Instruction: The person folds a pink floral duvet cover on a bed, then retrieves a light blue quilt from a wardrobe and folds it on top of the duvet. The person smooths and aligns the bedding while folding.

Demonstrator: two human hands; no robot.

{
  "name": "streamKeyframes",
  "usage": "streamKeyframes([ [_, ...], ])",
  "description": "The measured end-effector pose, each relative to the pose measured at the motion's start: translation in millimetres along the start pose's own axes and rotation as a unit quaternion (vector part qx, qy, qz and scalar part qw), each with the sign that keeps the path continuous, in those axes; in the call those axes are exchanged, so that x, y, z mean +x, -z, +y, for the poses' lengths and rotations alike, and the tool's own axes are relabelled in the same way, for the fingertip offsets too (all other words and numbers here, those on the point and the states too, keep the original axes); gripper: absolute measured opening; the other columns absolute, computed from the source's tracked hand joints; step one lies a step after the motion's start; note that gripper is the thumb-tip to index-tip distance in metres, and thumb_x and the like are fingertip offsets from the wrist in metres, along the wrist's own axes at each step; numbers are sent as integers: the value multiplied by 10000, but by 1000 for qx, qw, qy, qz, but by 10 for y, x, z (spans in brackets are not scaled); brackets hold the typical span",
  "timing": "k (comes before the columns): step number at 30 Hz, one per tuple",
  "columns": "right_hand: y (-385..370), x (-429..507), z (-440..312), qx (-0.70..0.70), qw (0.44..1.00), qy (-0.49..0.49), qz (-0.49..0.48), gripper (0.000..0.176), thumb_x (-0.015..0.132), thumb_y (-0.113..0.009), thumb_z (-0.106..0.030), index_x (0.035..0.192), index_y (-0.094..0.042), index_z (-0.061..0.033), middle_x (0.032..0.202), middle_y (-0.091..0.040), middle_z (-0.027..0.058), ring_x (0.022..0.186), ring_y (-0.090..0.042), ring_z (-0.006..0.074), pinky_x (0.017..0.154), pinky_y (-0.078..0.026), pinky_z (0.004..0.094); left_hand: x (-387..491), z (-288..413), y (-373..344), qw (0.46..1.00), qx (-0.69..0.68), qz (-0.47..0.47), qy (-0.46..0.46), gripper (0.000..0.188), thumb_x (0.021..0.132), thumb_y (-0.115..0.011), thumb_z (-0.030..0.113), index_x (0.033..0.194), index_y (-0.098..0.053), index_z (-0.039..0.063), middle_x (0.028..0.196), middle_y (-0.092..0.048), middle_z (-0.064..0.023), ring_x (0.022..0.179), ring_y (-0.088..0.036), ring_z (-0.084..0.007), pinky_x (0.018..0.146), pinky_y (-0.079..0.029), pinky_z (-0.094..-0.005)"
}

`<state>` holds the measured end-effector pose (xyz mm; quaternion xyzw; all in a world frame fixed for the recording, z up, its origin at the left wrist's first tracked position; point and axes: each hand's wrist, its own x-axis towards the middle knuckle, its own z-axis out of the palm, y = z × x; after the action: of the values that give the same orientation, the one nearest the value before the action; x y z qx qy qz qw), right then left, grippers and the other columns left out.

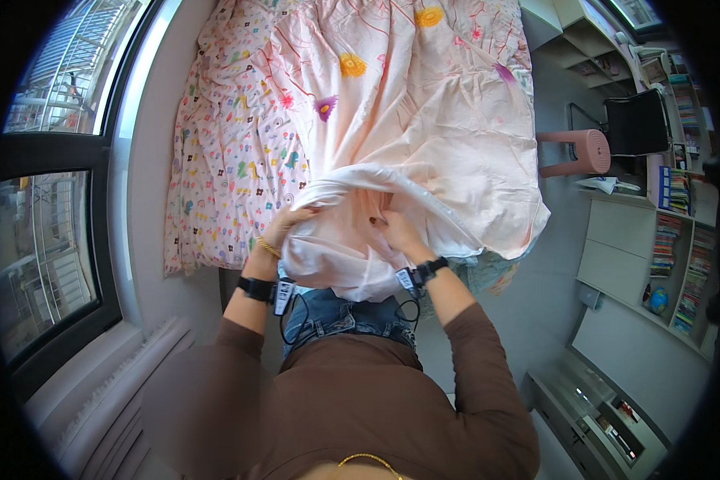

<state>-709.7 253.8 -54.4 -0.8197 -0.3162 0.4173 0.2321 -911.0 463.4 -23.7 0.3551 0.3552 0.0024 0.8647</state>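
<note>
A pale pink duvet cover (456, 156) with printed flowers is spread over the bed, its near end gathered in front of me. The white-lined opening of the cover (366, 174) forms a wide loop facing me. My left hand (289, 223) grips the left rim of that loop, with fingertips partly tucked behind the cloth. Inside the loop, my right hand (399, 231) pinches a fold of the pink fabric between thumb and fingers. What lies deeper in the cover is hidden. Beneath, on the left, a bedsheet (228, 162) with small colourful figures shows.
A window (48, 234) and a curtain (120, 396) are on my left. To the right of the bed stand a pink stool (591, 152), a black chair (636, 124) and shelves with books (666, 246) and a small globe (658, 300).
</note>
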Motion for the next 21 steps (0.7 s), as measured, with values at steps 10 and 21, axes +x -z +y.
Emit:
streamKeyframes([
  [10,1390,-2256,798,522,829,6,200,89,845,-596,-134,805,-601,-55,697,-551,-28,565,-467,30,480,-325,185,-1300,759,611,973,-3,115,-202,576,754,-662,279,1225,-522,-22,1122,-612,-148,987,-623,-242,881,-523,-389],
  [21,23,-1673,1752,-80,977,-156,119,70,809,-584,-116,860,-590,-68,805,-601,124,768,-584,376,652,-460,448,25,-887,1393,743,619,256,22,518,789,-679,262,1212,-521,9,1171,-576,-197,1096,-549,-348,963,-436,-392],
])
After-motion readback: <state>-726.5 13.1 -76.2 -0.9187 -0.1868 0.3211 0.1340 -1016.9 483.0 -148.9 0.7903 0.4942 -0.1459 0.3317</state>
